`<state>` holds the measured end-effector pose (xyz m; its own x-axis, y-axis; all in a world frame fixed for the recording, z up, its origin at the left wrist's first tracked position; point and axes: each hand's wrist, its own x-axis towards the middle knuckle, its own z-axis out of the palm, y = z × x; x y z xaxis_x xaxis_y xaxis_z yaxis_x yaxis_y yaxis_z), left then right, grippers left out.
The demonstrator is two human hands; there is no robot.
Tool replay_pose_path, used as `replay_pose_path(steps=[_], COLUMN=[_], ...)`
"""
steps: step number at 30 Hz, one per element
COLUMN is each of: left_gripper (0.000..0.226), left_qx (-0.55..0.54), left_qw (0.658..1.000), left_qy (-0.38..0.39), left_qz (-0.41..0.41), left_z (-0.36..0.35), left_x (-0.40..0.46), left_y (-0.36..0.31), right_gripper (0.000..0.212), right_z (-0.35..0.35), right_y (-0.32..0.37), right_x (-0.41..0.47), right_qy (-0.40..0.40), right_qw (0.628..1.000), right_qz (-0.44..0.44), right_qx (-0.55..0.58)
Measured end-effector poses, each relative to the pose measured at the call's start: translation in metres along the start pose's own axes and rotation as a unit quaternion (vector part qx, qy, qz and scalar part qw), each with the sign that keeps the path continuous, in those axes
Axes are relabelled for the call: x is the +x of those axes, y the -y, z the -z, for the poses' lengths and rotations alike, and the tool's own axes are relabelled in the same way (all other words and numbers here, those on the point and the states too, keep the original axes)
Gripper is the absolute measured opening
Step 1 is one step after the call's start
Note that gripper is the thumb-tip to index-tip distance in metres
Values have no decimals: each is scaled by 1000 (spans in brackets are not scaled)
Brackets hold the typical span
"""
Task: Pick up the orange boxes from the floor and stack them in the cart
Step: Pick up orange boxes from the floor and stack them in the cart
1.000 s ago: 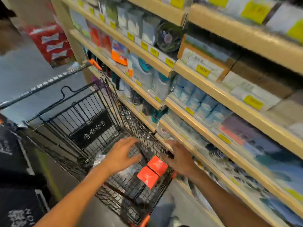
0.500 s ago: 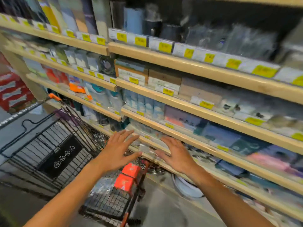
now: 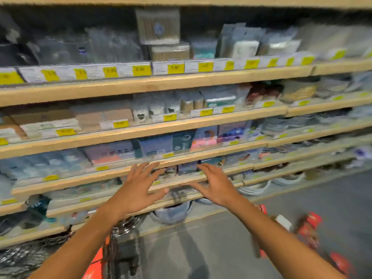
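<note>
Hands reach forward at centre frame, before blurred wooden shelves point(image 3: 153, 129). Left hand point(image 3: 136, 190) and right hand point(image 3: 216, 187) are both spread open, holding nothing. Orange boxes point(image 3: 308, 228) lie on the grey floor point(image 3: 221, 248) at lower right. Cart point(image 3: 118, 250) edge shows at bottom left. Likely between loads; next, bend toward the boxes.

Left arm: bare forearm reaches up from the lower left, angled inward.
Left hand point(image 3: 138, 188): palm down, fingers straight and spread, holding nothing.
Right arm: bare forearm reaches up from the lower right.
Right hand point(image 3: 216, 187): palm down, fingers spread, slightly bent, holding nothing.
Spacing: hands side by side, apart.
</note>
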<state>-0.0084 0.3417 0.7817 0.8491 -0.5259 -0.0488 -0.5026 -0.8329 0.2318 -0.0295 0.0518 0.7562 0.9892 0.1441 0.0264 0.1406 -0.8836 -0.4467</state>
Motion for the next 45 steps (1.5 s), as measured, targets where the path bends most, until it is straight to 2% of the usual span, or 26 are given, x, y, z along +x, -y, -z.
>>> replay_pose_path(steps=[3, 7, 11, 15, 17, 20, 23, 27, 29, 34, 45], left_gripper=[96, 88, 92, 89, 88, 85, 80, 90, 85, 81, 82], left_qx=[-5, -14, -54, -56, -61, -56, -43, -19, -11, -3, 8], left_qw=[998, 985, 958, 931, 918, 899, 885, 873, 869, 857, 808], left_qy=[24, 35, 72, 119, 134, 140, 148, 162, 173, 191, 260], left_qz=[-64, -170, -272, -341, -369, -411, -438, -460, -464, -478, -528], left_z=[-5, -24, -51, -76, -82, -87, -93, -109, -118, -138, -208], left_x=[24, 48, 67, 71, 69, 67, 74, 90, 99, 114, 138], left_y=[-19, -53, -104, -170, -200, -243, -277, -321, -348, -415, -524], right_gripper=[73, 76, 90, 80, 82, 72, 73, 78, 83, 71, 69], right_z=[15, 24, 24, 29, 30, 32, 34, 39, 44, 56, 50], right_y=[-19, -39, -52, -61, -70, -88, -108, -143, -161, -206, -262], right_x=[-36, -100, -181, -264, -297, -339, -368, -396, -409, -441, -501], right_qy=[-44, -88, -127, -151, -170, -207, -226, -242, -255, -274, -283], right_qw=[997, 981, 953, 914, 896, 870, 850, 831, 820, 798, 737], right_qz=[-69, -171, -275, -375, -409, -448, -476, -498, -508, -527, -597], right_qx=[1, -1, -16, -22, -15, 3, 18, 52, 70, 100, 143])
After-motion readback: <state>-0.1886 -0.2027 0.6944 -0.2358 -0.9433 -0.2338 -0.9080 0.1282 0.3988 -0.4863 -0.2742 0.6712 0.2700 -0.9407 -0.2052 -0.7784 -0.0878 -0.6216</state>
